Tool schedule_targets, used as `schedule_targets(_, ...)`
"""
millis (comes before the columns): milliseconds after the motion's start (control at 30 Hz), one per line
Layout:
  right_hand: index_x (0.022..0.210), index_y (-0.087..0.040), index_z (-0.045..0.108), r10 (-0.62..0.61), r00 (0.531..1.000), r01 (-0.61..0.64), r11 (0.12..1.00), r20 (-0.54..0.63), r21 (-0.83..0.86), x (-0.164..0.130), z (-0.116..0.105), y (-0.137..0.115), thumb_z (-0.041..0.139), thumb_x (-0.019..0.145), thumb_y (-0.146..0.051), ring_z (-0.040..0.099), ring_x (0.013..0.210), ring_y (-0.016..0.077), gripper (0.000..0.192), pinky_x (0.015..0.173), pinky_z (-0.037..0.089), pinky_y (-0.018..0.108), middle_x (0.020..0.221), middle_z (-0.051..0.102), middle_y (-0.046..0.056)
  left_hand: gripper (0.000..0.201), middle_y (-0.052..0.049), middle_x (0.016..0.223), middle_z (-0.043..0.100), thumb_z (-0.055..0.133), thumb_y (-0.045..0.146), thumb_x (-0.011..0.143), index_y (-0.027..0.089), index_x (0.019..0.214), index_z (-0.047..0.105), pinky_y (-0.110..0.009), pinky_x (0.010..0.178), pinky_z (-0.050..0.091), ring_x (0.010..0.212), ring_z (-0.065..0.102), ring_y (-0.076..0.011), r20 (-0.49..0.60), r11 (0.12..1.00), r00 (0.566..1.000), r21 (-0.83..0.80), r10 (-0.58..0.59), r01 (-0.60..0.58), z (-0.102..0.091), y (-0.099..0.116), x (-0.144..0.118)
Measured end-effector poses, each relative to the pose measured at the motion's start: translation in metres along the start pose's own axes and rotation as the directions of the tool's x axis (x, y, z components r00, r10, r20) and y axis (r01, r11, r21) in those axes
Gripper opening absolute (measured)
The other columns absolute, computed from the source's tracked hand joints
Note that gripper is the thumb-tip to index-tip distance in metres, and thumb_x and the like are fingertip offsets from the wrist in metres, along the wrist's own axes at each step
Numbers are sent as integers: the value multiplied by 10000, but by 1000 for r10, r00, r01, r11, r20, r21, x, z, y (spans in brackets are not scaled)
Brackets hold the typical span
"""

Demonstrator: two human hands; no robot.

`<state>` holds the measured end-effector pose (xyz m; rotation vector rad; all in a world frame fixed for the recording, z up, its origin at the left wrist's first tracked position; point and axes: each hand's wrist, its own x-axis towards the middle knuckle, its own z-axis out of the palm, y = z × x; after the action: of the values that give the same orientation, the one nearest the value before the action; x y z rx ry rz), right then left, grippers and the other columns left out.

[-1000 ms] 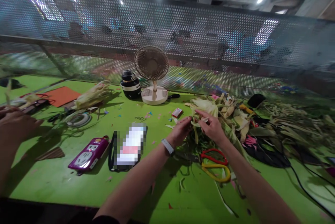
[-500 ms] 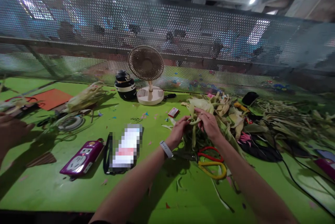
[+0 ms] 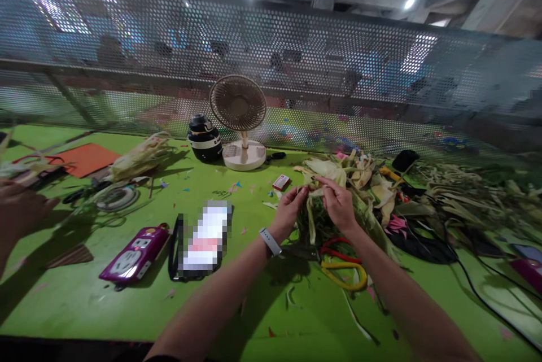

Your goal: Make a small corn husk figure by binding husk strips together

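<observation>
My left hand, with a pale band on its wrist, pinches a pale strip of corn husk. Close beside it my right hand grips the same husk, its index finger stretched over it toward the left. Both hands are at the near edge of a heap of corn husks. Scissors with red and yellow handles lie on the green table under my forearms. A small red and white box rests just left of the heap. The husk's exact shape between my fingers is partly hidden.
A fan and a black jar stand near the perforated screen. On the left are a purple power strip, a phone, and another person's hand. Dried stalks and cables spread across the right.
My right hand's fingers have curled further, with the index finger now stretched out over the husk. My left hand stays nearly in place, still pinching. The view has shifted slightly.
</observation>
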<state>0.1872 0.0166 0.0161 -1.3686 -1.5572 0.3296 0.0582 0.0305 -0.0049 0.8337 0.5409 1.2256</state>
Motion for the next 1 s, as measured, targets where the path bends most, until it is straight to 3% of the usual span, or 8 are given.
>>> schedule_targets(133, 996, -149, 695, 158, 987, -161, 982, 33, 101, 3, 1, 2, 397, 819, -334, 449, 403, 140, 392, 433, 377, 263, 453, 501, -30, 380, 25, 695, 657, 817, 433, 552, 159, 787, 694, -186, 590, 429, 595, 543, -69, -53, 996, 998, -85, -40, 36, -2, -1, 3)
schedule_targets(367, 810, -179, 649, -76, 992, 75, 997, 98, 18, 4, -5, -5, 489, 758, -272, 591, 738, 179, 192, 694, 466, 298, 827, 663, 52, 377, 31, 644, 629, 824, 432, 534, 145, 730, 679, -189, 539, 398, 531, 494, -51, -26, 996, 998, -66, -56, 54, -8, 2, 7)
schedule_targets(467, 950, -166, 632, -50, 984, 50, 999, 172, 7, 5, -12, -11, 555, 767, -357, 579, 680, 163, 275, 621, 458, 280, 854, 646, 57, 369, 27, 664, 634, 821, 422, 549, 147, 757, 690, -189, 556, 378, 559, 493, -56, -37, 998, 998, -53, -43, 41, -10, 2, 8)
schedule_targets(633, 1087, -192, 610, 65, 916, -17, 992, 396, -125, 7, -24, -16, 620, 748, -421, 491, 499, 121, 410, 496, 386, 247, 660, 580, -19, 348, -5, 763, 667, 776, 433, 611, 146, 785, 682, -210, 606, 384, 650, 526, -97, -90, 998, 994, -41, -58, 55, -11, 3, 10)
schedule_targets(800, 1028, -178, 610, 136, 925, -156, 987, 356, 28, 9, -29, -23, 545, 798, -390, 500, 433, 117, 320, 476, 408, 253, 584, 568, -34, 354, -26, 797, 674, 623, 488, 732, 152, 836, 670, -245, 633, 416, 658, 544, -128, 49, 994, 995, -54, -87, 90, -11, 4, 7)
schedule_targets(900, 1059, -175, 614, 118, 964, -164, 968, 236, 188, 6, -22, -34, 515, 817, -396, 632, 658, 166, 342, 584, 490, 288, 850, 683, 55, 352, -46, 952, 685, 619, 397, 711, 162, 967, 673, -272, 695, 439, 781, 579, -170, 137, 999, 990, -19, -42, 45, -13, -2, 4)
schedule_targets(967, 1165, -207, 596, -88, 950, 24, 977, 301, 210, 1, -14, -44, 539, 816, -383, 624, 988, 211, 395, 807, 499, 350, 1157, 645, 90, 363, -53, 1021, 676, 655, 364, 684, 175, 992, 681, -289, 769, 452, 892, 582, -202, 137, 1000, 991, -10, 9, -7, -14, -8, 3)
schedule_targets(1000, 1209, -225, 583, -222, 909, 161, 968, 353, 194, -2, -10, -48, 571, 802, -371, 576, 1101, 226, 433, 907, 459, 384, 1244, 607, 87, 346, -55, 1026, 673, 676, 361, 675, 180, 969, 691, -293, 807, 452, 935, 577, -214, 129, 999, 991, -15, 36, -35, -14, -11, 2)
